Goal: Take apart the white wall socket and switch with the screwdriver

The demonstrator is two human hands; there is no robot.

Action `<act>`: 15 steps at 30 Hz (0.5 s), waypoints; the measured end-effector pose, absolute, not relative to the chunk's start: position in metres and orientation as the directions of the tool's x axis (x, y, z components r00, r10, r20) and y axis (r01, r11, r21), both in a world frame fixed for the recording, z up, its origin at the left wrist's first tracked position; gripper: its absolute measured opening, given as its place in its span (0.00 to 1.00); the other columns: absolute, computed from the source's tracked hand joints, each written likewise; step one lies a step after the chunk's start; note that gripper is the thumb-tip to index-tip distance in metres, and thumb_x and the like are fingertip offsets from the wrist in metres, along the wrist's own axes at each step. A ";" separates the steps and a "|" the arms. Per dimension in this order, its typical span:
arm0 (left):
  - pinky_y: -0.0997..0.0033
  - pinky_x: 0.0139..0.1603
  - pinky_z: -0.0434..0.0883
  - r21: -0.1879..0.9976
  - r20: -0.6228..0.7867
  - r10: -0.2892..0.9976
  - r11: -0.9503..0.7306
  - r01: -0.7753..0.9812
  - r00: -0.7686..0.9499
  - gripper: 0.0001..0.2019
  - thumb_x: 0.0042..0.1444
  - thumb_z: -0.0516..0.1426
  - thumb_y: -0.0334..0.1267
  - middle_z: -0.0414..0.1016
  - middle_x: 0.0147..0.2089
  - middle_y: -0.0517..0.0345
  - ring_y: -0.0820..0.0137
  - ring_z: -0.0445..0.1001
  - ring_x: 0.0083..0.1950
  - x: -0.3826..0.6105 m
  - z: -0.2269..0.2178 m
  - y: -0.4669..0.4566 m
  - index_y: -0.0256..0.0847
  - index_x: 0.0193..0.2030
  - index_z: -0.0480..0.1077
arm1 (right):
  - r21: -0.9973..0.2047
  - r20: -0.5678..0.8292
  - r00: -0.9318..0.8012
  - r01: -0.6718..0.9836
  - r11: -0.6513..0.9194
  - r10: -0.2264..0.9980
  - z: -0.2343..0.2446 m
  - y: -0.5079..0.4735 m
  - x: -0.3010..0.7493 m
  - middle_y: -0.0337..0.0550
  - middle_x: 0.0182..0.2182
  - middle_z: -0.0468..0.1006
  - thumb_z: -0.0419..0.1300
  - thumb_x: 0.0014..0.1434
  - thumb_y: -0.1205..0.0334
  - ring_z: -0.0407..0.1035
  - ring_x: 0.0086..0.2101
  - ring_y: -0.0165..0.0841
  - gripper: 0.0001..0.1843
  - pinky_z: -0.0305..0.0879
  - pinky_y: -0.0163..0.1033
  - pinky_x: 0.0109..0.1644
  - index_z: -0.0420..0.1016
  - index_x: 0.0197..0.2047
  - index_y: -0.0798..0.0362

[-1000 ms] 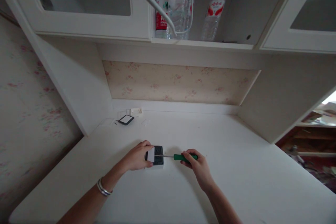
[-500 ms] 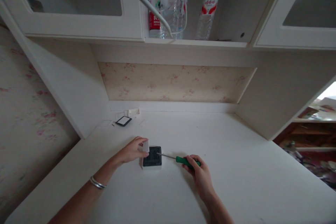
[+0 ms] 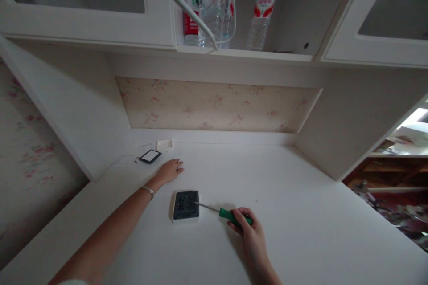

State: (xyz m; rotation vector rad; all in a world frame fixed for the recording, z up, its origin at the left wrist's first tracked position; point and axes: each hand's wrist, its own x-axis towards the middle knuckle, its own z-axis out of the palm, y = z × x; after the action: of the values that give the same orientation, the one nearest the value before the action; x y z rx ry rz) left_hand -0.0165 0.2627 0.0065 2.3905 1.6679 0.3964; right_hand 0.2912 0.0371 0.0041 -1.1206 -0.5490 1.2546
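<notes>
My right hand is closed around the green handle of a screwdriver. The tip of its thin metal shaft rests at the right part of a square socket module, black on top with a white base, lying on the white tabletop. Beyond the module, to its upper left, my left hand is low over the table, fingers stretched and a little apart. No white piece can be made out in it against the white surface.
Left of my left hand lies a dark-framed square plate with a white middle. Behind it is a small cream-coloured part. Overhead, a white cabinet shelf holds plastic bottles, and a pale cable hangs before it.
My left hand has left the module and moved away from me, up and left; the small white piece it held no longer shows. The screwdriver stays at the module.
</notes>
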 end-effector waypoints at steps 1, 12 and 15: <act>0.64 0.66 0.55 0.300 0.102 0.943 -0.333 0.894 0.317 0.20 0.60 0.53 0.44 0.65 0.64 0.46 0.61 0.61 0.66 -0.015 0.007 0.269 0.38 0.56 0.70 | -0.886 -0.234 0.283 -0.456 -0.084 0.930 0.005 0.037 0.291 0.38 0.29 0.74 0.72 0.41 0.50 0.71 0.30 0.31 0.19 0.73 0.37 0.36 0.75 0.31 0.53; 0.68 0.64 0.60 0.216 0.310 0.938 -0.227 0.949 0.154 0.21 0.61 0.47 0.31 0.62 0.64 0.49 0.64 0.63 0.64 -0.026 0.009 0.258 0.37 0.60 0.66 | -0.901 -0.234 0.279 -0.422 -0.100 0.931 0.000 0.035 0.294 0.40 0.31 0.75 0.71 0.43 0.50 0.71 0.30 0.32 0.18 0.73 0.38 0.38 0.75 0.33 0.52; 0.66 0.63 0.60 0.202 0.373 0.926 -0.137 0.970 0.053 0.20 0.62 0.44 0.31 0.67 0.58 0.48 0.63 0.66 0.60 -0.069 0.019 0.240 0.38 0.57 0.68 | -0.905 -0.247 0.276 -0.408 -0.119 0.929 0.002 0.036 0.293 0.40 0.31 0.76 0.71 0.43 0.49 0.72 0.29 0.33 0.18 0.72 0.37 0.36 0.75 0.32 0.52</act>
State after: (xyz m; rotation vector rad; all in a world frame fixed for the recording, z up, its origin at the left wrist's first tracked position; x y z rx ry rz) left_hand -0.0686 0.2397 0.0188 2.3515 2.1267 0.6858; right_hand 0.2932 0.0356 0.0017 -1.1804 -0.5862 1.2574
